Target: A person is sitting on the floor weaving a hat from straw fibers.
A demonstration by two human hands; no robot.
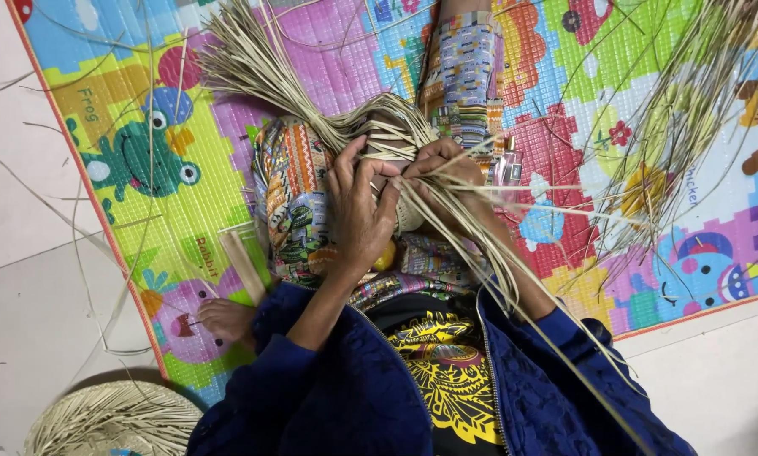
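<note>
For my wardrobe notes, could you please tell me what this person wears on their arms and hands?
Both arms are in dark blue, textured jacket sleeves pushed up towards the elbows. The left hand and right hand are bare: no gloves, and no rings or bracelets that I can see.

A dark blue textured jacket is worn unzipped over a black top printed in yellow; a multicoloured patterned wrap is worn below.

Between your two hands sits a small rounded weaving of pale tan straw strips [393,142], its woven bands bulging just above your fingertips. Loose strips fan out beyond your left hand [358,211] toward the upper left. Other long, thin strands run from under your right hand [446,173] down past your right forearm.
</note>
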